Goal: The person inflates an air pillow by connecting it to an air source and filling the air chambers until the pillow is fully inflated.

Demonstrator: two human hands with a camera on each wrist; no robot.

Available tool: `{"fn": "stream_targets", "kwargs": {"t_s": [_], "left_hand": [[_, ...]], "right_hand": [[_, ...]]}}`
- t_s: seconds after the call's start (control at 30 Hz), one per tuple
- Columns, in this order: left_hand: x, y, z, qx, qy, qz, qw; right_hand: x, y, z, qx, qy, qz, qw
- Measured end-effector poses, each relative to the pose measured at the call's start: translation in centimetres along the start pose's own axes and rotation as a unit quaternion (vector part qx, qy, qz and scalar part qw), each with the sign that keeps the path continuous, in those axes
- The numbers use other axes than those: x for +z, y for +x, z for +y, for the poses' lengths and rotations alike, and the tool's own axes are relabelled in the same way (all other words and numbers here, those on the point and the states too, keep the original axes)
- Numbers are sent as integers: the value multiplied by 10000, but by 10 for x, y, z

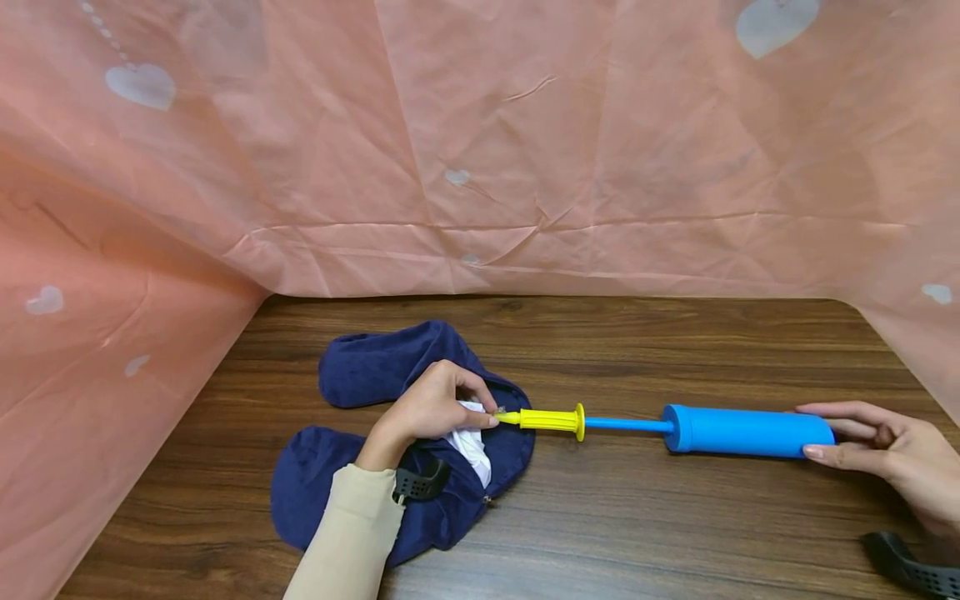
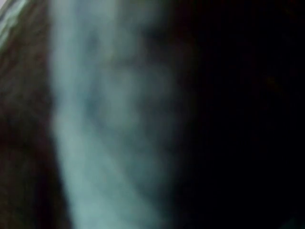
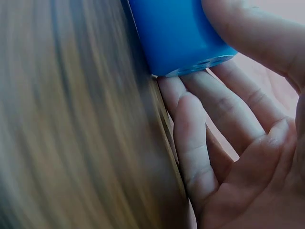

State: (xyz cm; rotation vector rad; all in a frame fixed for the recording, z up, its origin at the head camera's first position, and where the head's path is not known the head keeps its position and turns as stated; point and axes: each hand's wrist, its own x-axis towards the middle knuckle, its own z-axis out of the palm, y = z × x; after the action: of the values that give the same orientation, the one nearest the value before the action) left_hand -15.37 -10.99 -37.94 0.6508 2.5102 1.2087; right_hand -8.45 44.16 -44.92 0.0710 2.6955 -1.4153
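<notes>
A navy U-shaped neck pillow [image 1: 390, 367] lies on the table, its cover open at the curve and a white inner lining [image 1: 474, 454] showing. My left hand [image 1: 435, 404] is over that opening, thumb and finger pinching a small clear valve where the yellow nozzle [image 1: 510, 417] meets it. The nozzle belongs to a hand pump [image 1: 750, 432] with a blue barrel, a blue rod drawn out and a yellow ribbed grip [image 1: 551, 419]. At the barrel's far right end, my right hand [image 1: 888, 446] grips it between thumb and fingers. The left wrist view is dark and blurred.
The dark wood table [image 1: 675, 525] lies under everything. A pink sheet with white hearts [image 1: 487, 142] hangs along the back and both sides. Black bands are on both wrists, including the left wrist strap [image 1: 422, 482].
</notes>
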Motion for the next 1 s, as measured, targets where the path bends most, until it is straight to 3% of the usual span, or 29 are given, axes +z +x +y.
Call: {"fn": "stream_targets", "kwargs": {"t_s": [0.2, 0.43, 1.0], "left_hand": [[0, 0, 1, -34, -24, 0, 10000], [1, -1, 2, -8, -15, -23, 10000], [3, 1, 1, 58, 93, -12, 9999]], "right_hand": [[13, 2, -17, -117, 138, -141, 9997], [29, 2, -35, -187, -61, -220, 9996], [66, 1, -65, -327, 96, -444, 9984]]}}
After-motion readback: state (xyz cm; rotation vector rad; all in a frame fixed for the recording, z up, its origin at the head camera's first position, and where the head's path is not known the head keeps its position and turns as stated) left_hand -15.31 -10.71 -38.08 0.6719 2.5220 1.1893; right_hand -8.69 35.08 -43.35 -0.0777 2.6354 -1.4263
